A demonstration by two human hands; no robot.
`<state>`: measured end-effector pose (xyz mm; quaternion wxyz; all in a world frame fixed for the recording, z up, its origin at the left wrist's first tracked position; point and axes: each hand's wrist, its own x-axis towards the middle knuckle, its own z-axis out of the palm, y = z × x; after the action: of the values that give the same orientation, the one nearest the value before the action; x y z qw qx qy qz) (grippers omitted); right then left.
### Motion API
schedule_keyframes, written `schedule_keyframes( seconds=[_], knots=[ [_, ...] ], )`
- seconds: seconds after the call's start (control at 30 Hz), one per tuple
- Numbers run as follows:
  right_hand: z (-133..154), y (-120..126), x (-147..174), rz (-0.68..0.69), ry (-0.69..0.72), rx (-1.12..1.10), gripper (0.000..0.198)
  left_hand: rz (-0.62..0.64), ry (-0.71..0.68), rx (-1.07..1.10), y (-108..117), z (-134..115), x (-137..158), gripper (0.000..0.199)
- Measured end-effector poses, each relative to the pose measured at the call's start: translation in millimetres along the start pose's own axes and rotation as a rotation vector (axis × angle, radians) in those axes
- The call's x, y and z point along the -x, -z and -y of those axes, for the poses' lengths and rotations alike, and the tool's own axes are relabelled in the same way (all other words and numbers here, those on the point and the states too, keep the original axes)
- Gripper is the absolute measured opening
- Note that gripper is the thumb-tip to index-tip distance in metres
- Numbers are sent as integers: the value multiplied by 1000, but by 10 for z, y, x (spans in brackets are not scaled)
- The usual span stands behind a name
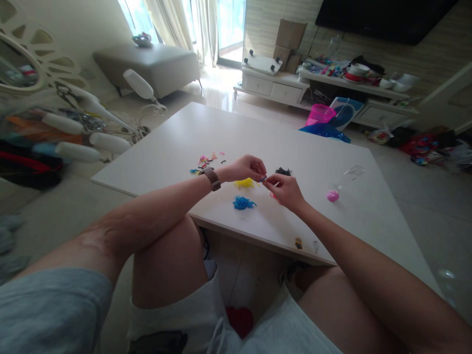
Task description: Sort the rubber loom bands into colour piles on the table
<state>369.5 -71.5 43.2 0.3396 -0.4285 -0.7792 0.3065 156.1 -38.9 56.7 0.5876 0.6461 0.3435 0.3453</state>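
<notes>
Above the white table, my left hand (248,168) and my right hand (285,191) meet with fingertips pinched. Between them is a tiny blue and yellowish piece (263,180), apparently small rubber bands; its exact shape is too small to make out. Just under my hands lies a pile of yellow rubber bands (244,183). Nearer to me is a blue pile of rubber bands (243,202). A black pile (283,171) sits behind my right hand, which partly covers some red bands (273,195). Left of my watch, several small multicoloured pieces (203,161) are scattered.
On the table (206,123), a pink round object (332,196) and clear plastic pieces (354,171) lie to the right. A small yellow character figure (298,243) rests by the near edge. White padded arms of a stand (106,141) reach the table's left side.
</notes>
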Motion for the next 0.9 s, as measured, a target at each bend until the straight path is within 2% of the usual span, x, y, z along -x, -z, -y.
schedule_keyframes(
  seconds=[0.27,0.5,0.7,0.9],
  knots=[
    [-29,42,-16,-21,90,167,18,-14,14,-24,6,8,19,25],
    [-39,72,-14,-6,113,332,17,-19,12,-2,-3,37,-7,23],
    [-32,70,-12,2,135,383,15,-47,20,-19,37,74,-17,23],
    [-44,65,-12,9,142,412,16,-21,44,-58,49,81,-32,22]
  ],
)
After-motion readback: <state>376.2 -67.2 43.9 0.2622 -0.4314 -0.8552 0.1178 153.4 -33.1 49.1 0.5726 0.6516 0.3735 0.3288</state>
